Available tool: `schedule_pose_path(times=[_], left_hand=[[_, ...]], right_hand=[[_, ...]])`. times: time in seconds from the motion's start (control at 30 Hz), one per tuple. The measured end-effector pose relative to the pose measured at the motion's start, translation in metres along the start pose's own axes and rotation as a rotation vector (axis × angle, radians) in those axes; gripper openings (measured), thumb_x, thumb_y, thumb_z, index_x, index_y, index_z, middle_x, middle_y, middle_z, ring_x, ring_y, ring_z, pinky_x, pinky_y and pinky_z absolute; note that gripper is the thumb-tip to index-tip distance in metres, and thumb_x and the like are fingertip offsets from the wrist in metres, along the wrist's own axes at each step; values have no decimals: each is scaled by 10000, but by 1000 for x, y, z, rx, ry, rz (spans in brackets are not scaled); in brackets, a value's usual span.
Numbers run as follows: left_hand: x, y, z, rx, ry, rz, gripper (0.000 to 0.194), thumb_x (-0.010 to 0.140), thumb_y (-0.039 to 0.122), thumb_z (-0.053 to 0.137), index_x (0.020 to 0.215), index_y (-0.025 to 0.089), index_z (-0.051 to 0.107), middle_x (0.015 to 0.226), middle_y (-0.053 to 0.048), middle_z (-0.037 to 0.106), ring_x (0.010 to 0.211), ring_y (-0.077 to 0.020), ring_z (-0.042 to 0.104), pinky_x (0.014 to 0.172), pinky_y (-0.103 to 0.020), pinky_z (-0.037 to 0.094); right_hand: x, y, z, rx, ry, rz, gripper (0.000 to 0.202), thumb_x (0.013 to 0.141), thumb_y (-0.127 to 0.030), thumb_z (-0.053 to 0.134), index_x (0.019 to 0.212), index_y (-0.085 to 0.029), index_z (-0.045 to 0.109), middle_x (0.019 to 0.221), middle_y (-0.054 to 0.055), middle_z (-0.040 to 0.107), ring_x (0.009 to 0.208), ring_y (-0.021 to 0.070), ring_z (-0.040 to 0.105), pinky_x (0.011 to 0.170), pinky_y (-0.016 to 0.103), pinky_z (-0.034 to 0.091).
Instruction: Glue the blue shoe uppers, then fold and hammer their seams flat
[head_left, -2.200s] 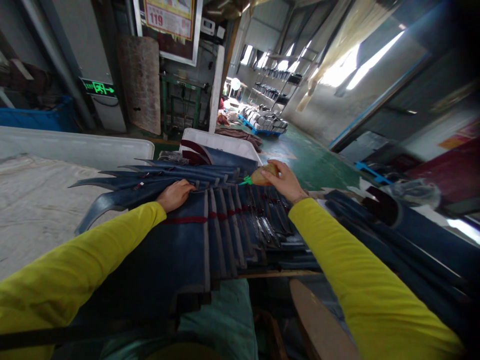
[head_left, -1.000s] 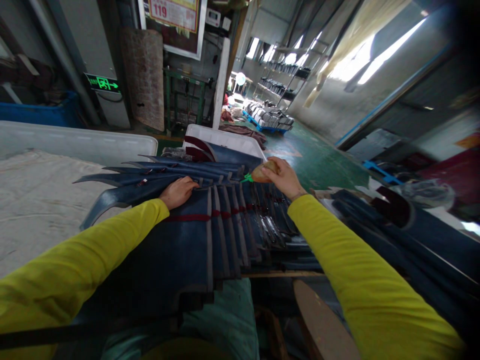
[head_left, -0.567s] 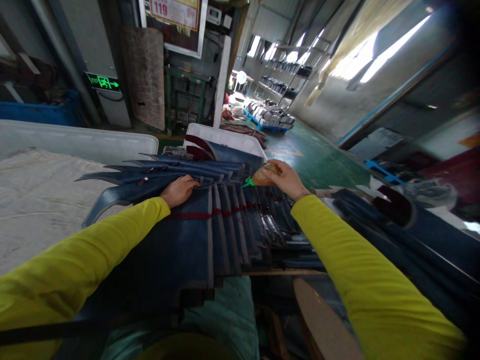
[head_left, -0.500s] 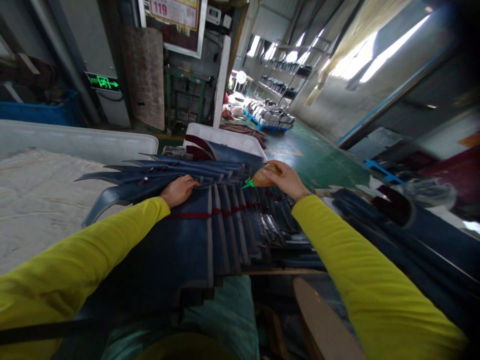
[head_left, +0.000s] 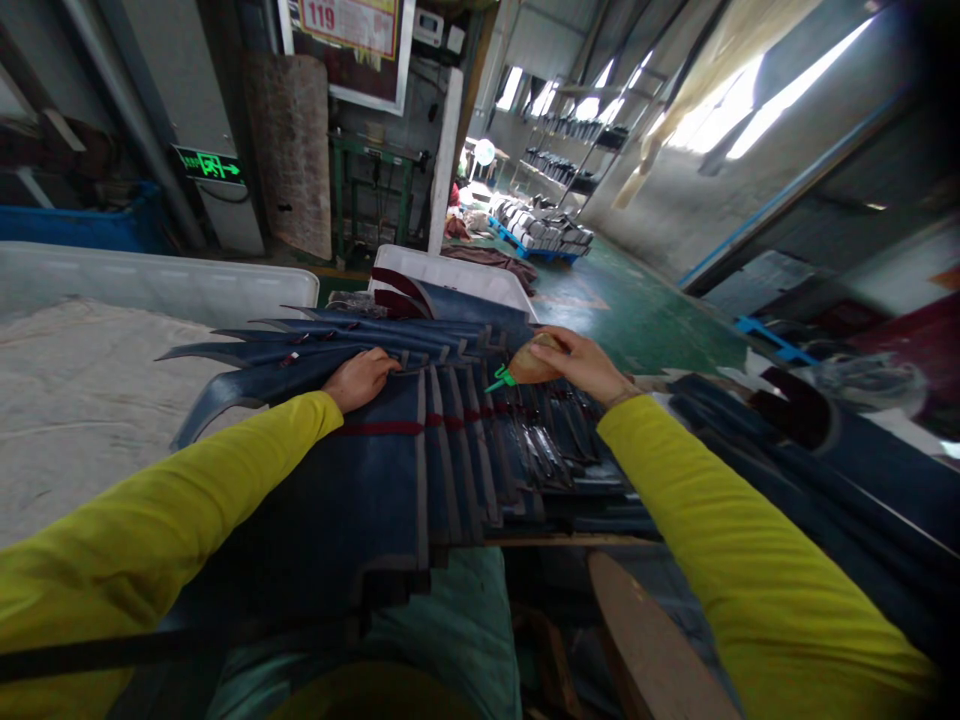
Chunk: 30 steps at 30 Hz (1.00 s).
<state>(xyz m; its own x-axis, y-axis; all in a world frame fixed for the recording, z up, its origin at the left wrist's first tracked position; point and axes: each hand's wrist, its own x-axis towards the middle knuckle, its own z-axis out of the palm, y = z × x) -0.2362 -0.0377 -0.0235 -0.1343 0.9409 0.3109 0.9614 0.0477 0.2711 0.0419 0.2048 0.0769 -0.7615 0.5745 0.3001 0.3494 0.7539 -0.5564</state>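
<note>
Dark blue, leather-like pieces (head_left: 375, 480) with grey edges and dark red stripes lie fanned out in an overlapping row before me. My left hand (head_left: 361, 380) rests on them, its fingers bent together over the upper edge of a piece; the fingertips are partly hidden. In my right hand (head_left: 576, 362) is a brownish squeeze bottle (head_left: 534, 362), held tilted. Its green nozzle (head_left: 500, 378) points down and left, just over the grey edges of the fanned pieces. Whether the tip touches them I cannot tell.
A white bin (head_left: 150, 275) lined with pale cloth (head_left: 97, 390) stands at left. More dark blue pieces (head_left: 862, 470) lie at right. A curved brown board (head_left: 645, 620) is below the table edge. Beyond, a blue pallet (head_left: 517, 240) with stacked goods stands on green floor.
My right hand and the bottle have moved slightly toward me and to the right, the nozzle sitting lower over the edges. My left hand stays in place on the pieces.
</note>
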Motion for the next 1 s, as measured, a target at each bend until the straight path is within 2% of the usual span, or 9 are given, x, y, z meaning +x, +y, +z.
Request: schedule_pose_path(times=[0.1,0.17,0.47,0.67,0.83,1.0], left_hand=[[0,0,0,-1,-4,2,396,821,103,385,1130,196,614,1042,-68,575,1012,-196,539,953,-344,432],[0,0,-1,-2,-5,1,397,823,104,383,1133,196,614,1045,-68,575,1005,-193,541,954,-344,432],[0,0,0,10,9,18,380,835,109,378,1124,187,612,1043,-71,573,1003,-194,540,954,-350,435],[1,-2,1,0,5,15,390,822,103,388,1123,206,613,1018,-63,574,1003,-190,539,953,-350,435],[1,-2,1,5,4,25,389,822,98,384,1123,190,612,1030,-69,575,1012,-191,537,966,-353,426],[1,-2,1,17,3,22,390,829,105,378,1127,179,618,1048,-83,577,1010,-203,538,959,-369,429]], right_hand=[[2,3,5,-48,86,-19,504,740,-546,605,1116,-211,612,1085,73,649,1046,268,568,954,480,413],[2,5,7,-55,99,-10,512,739,-548,601,1117,-204,611,1083,76,647,1037,267,570,948,478,416],[-16,-5,-11,104,-123,139,450,747,-574,601,1016,-218,658,1004,50,683,967,274,618,890,455,469],[-17,-3,-8,74,-41,90,483,730,-590,613,1054,-232,646,1042,41,681,1020,289,601,920,483,455],[-22,-6,-12,107,-77,117,460,735,-582,613,1034,-234,655,1018,41,690,993,283,615,904,464,471],[-27,-8,-15,135,-52,114,458,743,-570,613,1051,-233,647,1060,42,679,1018,284,607,927,467,456]])
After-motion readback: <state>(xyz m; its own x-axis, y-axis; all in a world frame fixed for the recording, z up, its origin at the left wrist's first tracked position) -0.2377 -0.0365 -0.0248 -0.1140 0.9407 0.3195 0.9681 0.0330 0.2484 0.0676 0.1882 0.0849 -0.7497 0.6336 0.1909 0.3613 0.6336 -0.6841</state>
